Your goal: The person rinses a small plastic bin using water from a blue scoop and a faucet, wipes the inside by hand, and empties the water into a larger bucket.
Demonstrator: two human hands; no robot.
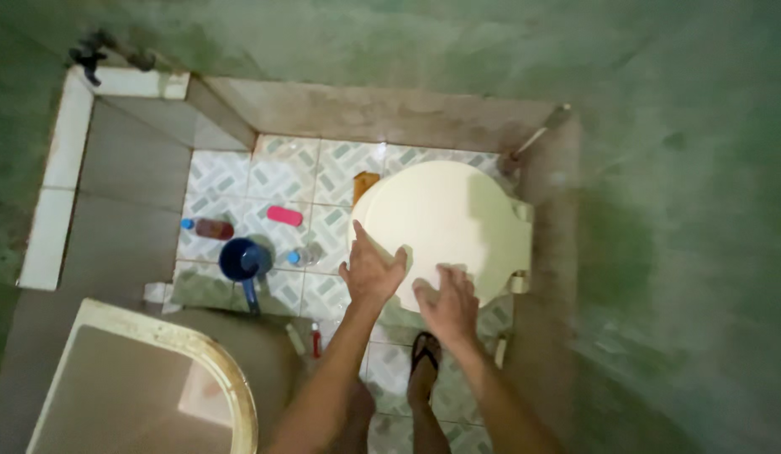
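Note:
A cream toilet lid (445,219) lies closed over the bowl on a patterned tile floor. My left hand (371,271) rests flat on the lid's near left edge, fingers spread. My right hand (447,303) presses on the lid's near rim just to the right of it, fingers curled over the edge; whether it holds anything I cannot tell. My foot in a black sandal (424,361) stands right below the hands.
A blue dipper (243,261), a pink soap bar (284,215) and two plastic bottles (207,227) lie on the floor at left. A tiled water basin (58,185) fills the left side. A cream sink (155,378) sits at bottom left. Green walls close in on the right.

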